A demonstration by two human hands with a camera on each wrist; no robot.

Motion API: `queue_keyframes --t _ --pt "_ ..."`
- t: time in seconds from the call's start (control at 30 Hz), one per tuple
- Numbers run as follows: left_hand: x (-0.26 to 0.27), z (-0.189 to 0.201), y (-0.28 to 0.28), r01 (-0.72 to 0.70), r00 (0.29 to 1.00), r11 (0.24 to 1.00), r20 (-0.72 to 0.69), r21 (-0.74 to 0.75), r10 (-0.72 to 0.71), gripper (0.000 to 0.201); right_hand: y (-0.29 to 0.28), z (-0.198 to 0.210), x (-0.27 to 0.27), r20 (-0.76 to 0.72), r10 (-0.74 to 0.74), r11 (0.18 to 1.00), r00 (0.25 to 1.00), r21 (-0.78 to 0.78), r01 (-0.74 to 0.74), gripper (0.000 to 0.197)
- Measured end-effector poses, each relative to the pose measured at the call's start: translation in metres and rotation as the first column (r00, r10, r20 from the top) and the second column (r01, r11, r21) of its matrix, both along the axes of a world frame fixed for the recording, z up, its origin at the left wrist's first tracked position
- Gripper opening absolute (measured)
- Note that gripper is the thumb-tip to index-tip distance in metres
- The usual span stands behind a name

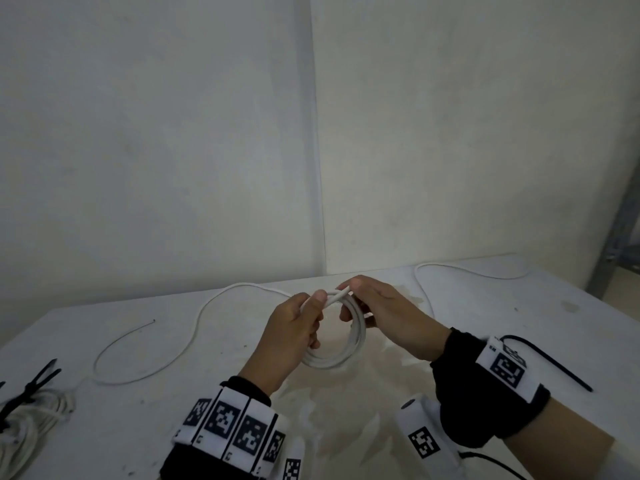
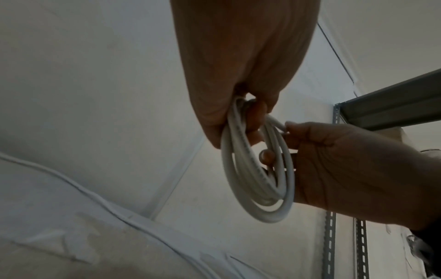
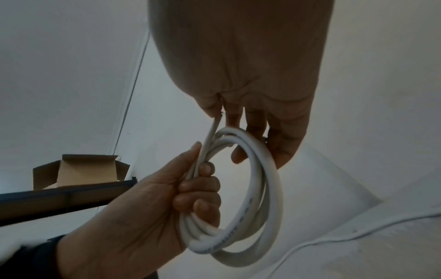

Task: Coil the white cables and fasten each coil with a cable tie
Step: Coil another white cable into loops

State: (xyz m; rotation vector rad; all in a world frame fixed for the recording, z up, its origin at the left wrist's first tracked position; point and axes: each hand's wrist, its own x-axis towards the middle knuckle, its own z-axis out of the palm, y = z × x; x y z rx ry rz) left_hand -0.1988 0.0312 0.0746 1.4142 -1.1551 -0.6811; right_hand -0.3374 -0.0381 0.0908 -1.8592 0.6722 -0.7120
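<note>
Two hands hold one coil of thick white round cable (image 1: 349,344) above the middle of the pale surface (image 1: 173,410). The left hand (image 1: 292,336) has its fingers (image 3: 199,186) curled round the coil's left side, clenching the bundled turns, with the thumb pressed along the loose end of the cable near the top. The right hand (image 1: 388,315) pinches the right side of the coil between thumb and curled fingers (image 2: 267,156), and the cable's cut end lies just beside its forefinger. The coil hangs nearly upright between the two hands, with several turns lying close together. Both wrists wear black bands with white, black-patterned marker tags. On the surface, a thin white cable (image 1: 145,368) lies loose in a curve to the left, and another thin white cable (image 1: 450,268) runs along the far right. One black cable tie (image 1: 550,362) lies near the right wrist. At the left edge sits a coiled white cord bundle (image 1: 31,424) fastened with a black cable tie (image 1: 31,389).
</note>
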Motion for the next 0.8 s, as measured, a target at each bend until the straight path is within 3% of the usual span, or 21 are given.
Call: queue_keyframes --t 0.17,0.4,0.5,0.6,0.7,0.8 --pt "-0.008 0.0 -0.004 0.03 0.998 0.999 -0.059 -0.019 -0.031 0.03 -0.006 -0.002 -0.012 0.095 -0.06 0.99 0.994 0.135 0.047 0.031" --pt "-0.03 0.0 -0.015 0.071 0.946 0.994 -0.311 -0.088 -0.095 0.028 -0.008 0.002 -0.016 0.227 -0.19 0.951 0.955 0.283 0.122 0.025" --pt "-0.034 0.001 -0.017 0.089 0.953 0.99 -0.281 -0.114 -0.118 0.027 -0.007 0.004 -0.02 0.138 -0.163 0.919 0.977 0.381 0.099 0.03" --pt "-0.034 0.001 -0.02 0.098 0.956 0.993 -0.27 -0.073 -0.114 0.03 -0.007 0.006 -0.022 0.205 -0.204 0.894 0.957 0.438 0.096 0.028" --pt "-0.03 0.002 -0.023 0.117 0.973 0.993 -0.202 0.013 -0.112 0.027 -0.01 0.001 -0.024 0.197 -0.232 0.92 0.953 0.363 0.149 0.024" --pt "-0.033 -0.004 -0.023 0.119 0.987 0.993 -0.114 0.019 -0.116 0.011 -0.01 -0.005 -0.028 0.147 -0.228 0.937 0.962 0.301 0.176 0.02"
